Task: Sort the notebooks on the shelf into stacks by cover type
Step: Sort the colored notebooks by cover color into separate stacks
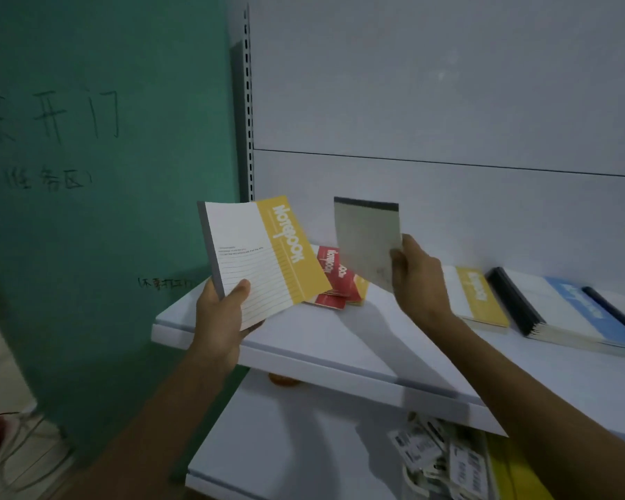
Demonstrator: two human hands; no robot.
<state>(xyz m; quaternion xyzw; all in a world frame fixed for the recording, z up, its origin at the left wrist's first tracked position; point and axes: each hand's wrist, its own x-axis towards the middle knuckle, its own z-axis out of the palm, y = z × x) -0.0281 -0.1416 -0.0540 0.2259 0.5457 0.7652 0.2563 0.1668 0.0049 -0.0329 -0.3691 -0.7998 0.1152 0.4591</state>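
The left hand [221, 319] is raised in front of the left end of the shelf [304, 359], with the forearm coming up from below. Its thumb is laid on the cover and the fingers are curled behind, so that a yellow notebook [260, 254] is grasped by its lower corner. This notebook is held in the air above the shelf, tilted, with the cover turned to the camera. The right hand [419, 279] is lifted a little higher, to the right of it, with its back seen. A grey pad [367, 240] with a dark band along the top is pinched at its lower right edge between thumb and fingers and is kept nearly upright, apart from the yellow notebook. On the shelf, red notebooks [334, 276] are lying loosely, partly hidden behind the two held items. Further right, past the right wrist, a yellow pile [478, 297] is laid flat, and beside it a blue pile [563, 312] with black spines. A green wall [87, 175] with handwriting is seen on the left, next to a slotted post [248, 102]. On the lower shelf [285, 445], white tags [437, 460] are scattered.
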